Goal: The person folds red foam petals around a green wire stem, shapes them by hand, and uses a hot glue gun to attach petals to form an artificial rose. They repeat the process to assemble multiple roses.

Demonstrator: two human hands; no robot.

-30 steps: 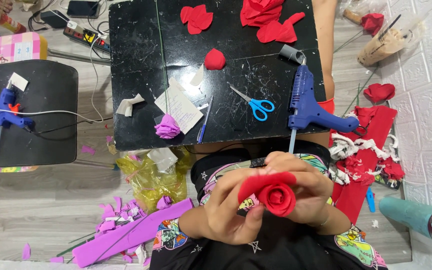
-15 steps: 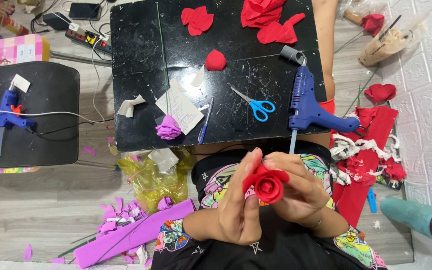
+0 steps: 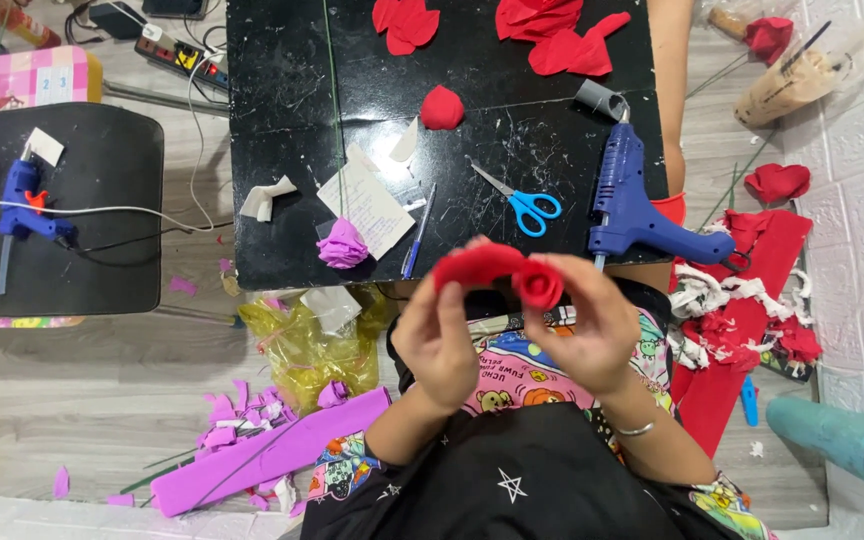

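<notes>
Two hands at lower centre of frame share one red foam piece: left hand (image 3: 439, 340) pinches a curved red foam petal (image 3: 477, 264) by its soft matte edge, right hand (image 3: 584, 330) grips the rolled red foam rose bud (image 3: 538, 286), a tight spiral. Petal and bud touch, held just below the black counter (image 3: 282, 90) edge. On the glossy, scuffed counter: blue glue gun (image 3: 632, 205) at right, blue-handled scissors (image 3: 522, 200) beside it, crumpled purple foam flower (image 3: 343, 243) near the front edge, flat red petal cutouts (image 3: 552, 30) along the top. Purple foam strip (image 3: 272, 450) and scraps lie on the floor, lower left.
</notes>
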